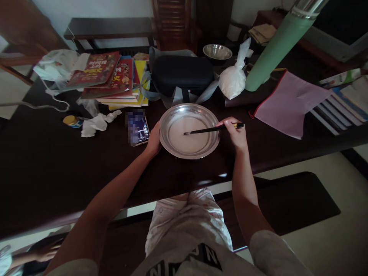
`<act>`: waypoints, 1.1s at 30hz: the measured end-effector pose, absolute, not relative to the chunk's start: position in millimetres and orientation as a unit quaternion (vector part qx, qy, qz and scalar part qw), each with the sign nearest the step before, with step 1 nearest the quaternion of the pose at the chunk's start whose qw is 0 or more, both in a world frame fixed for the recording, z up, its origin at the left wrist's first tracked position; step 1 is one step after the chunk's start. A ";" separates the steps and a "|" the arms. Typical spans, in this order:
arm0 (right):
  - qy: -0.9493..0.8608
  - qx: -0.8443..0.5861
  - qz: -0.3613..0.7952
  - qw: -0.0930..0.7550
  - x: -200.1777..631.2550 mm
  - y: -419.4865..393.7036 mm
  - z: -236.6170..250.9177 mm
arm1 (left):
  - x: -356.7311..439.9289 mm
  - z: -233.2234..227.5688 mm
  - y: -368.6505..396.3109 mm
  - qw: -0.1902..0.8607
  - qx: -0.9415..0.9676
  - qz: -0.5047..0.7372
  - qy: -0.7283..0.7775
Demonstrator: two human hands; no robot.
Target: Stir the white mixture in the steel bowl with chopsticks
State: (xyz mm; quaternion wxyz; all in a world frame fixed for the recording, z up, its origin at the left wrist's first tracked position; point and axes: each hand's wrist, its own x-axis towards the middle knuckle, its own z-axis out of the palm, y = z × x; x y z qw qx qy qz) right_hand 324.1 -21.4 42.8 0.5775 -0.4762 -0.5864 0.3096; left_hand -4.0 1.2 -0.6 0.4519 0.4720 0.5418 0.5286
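Observation:
A shallow metal basin (212, 143) sits on the dark table in front of me, with a milky, off-white liquid (181, 140) in it. My left hand (155, 138) holds the basin's left side, its fingers partly hidden by the rim. In my right hand (236, 132) is a pair of dark chopsticks (204, 130) with a gold band near the top. They slant over the right rim, and their tips are whitish at the liquid near the basin's middle. Left of my left hand lies a phone (140, 130) with its screen lit.
Behind the basin are a black case (182, 73), a knotted plastic bag of white powder (232, 82) and a tall green bottle (280, 51). Books (94, 69) and crumpled tissues (94, 125) lie left, a pink mesh pouch (287, 103) right. Another person's hand (47, 251) shows lower left.

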 end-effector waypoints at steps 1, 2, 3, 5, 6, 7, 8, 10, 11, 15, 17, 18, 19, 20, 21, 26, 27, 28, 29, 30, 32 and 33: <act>-0.582 -0.480 0.303 0.583 324.4 -21.0 42.7 | -3.8 0.2 0.7 0.443 0.484 0.528 0.540; -0.569 -0.485 0.294 0.595 324.9 -20.6 42.4 | -3.7 0.8 0.5 0.433 0.495 0.526 0.539; -0.554 -0.490 0.286 0.609 325.4 -20.2 42.0 | -3.5 1.0 0.3 0.427 0.501 0.525 0.539; -0.534 -0.496 0.285 0.623 326.3 -19.9 41.4 | -2.9 1.0 0.2 0.429 0.498 0.527 0.539; -0.537 -0.495 0.290 0.618 326.3 -20.0 41.3 | -2.6 0.8 0.2 0.435 0.492 0.528 0.538; -0.548 -0.492 0.298 0.608 326.1 -20.2 41.3 | -2.4 0.6 0.2 0.440 0.487 0.531 0.536; -0.561 -0.488 0.304 0.595 325.7 -20.4 41.4 | -2.4 0.4 0.2 0.441 0.486 0.532 0.536; -0.582 -0.482 0.306 0.579 325.3 -20.6 41.6 | -3.0 -0.2 0.4 0.427 0.502 0.526 0.537; -0.582 -0.482 0.300 0.583 325.4 -20.5 41.6 | -3.4 -0.6 0.6 0.418 0.514 0.522 0.538; -0.541 -0.491 0.286 0.620 327.2 -20.3 41.3 | -4.4 -3.2 2.1 0.430 0.502 0.528 0.533; -0.549 -0.484 0.298 0.613 327.1 -20.6 41.6 | -4.4 -4.6 2.9 0.447 0.479 0.536 0.532; -0.561 -0.479 0.305 0.603 326.7 -20.8 41.9 | -4.4 -5.1 3.2 0.451 0.474 0.536 0.533; -0.572 -0.474 0.309 0.594 326.3 -20.8 42.1 | -4.4 -5.4 3.3 0.453 0.473 0.534 0.535; -0.579 -0.471 0.309 0.590 326.0 -20.8 42.3 | -4.3 -5.3 3.2 0.453 0.473 0.532 0.537; -0.578 -0.470 0.305 0.593 325.9 -20.7 42.3 | -4.1 -4.9 2.9 0.453 0.473 0.529 0.539; -0.531 -0.483 0.293 0.632 327.4 -20.6 41.0 | -3.0 0.5 0.7 0.458 0.469 0.527 0.541; -0.539 -0.480 0.301 0.624 327.4 -20.7 40.8 | -3.1 1.4 0.5 0.455 0.471 0.527 0.542; -0.553 -0.475 0.308 0.611 327.1 -20.7 40.8 | -3.5 2.1 0.4 0.449 0.476 0.525 0.544; -0.568 -0.470 0.313 0.598 326.8 -20.6 40.9 | -4.0 2.6 0.2 0.441 0.484 0.521 0.548; -0.579 -0.468 0.312 0.590 326.5 -20.4 41.0 | -4.5 3.0 0.1 0.430 0.494 0.516 0.551; -0.577 -0.473 0.299 0.595 326.2 -19.9 41.2 | -5.3 3.8 -0.5 0.416 0.510 0.510 0.554; -0.565 -0.477 0.292 0.606 326.3 -19.8 41.2 | -5.2 4.4 -0.9 0.417 0.510 0.511 0.553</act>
